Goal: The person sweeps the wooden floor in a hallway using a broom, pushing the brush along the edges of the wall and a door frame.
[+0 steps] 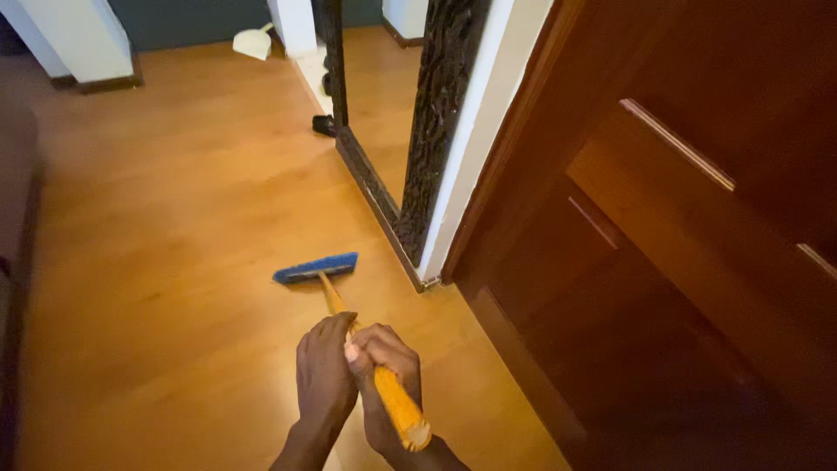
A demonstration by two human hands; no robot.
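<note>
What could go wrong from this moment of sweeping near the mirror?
The blue broom head sits close to the dark-framed mirror leaning at the wall; a wide stroke might knock its frame. Both hands, left hand and right hand, hold low on the orange handle, so its free end could jab backward.

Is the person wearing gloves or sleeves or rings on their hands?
No. The left hand and right hand are bare: no gloves, no rings, no watch or bracelet that shows. The forearms are bare too, with no sleeve in view down to the picture's bottom edge.
</note>
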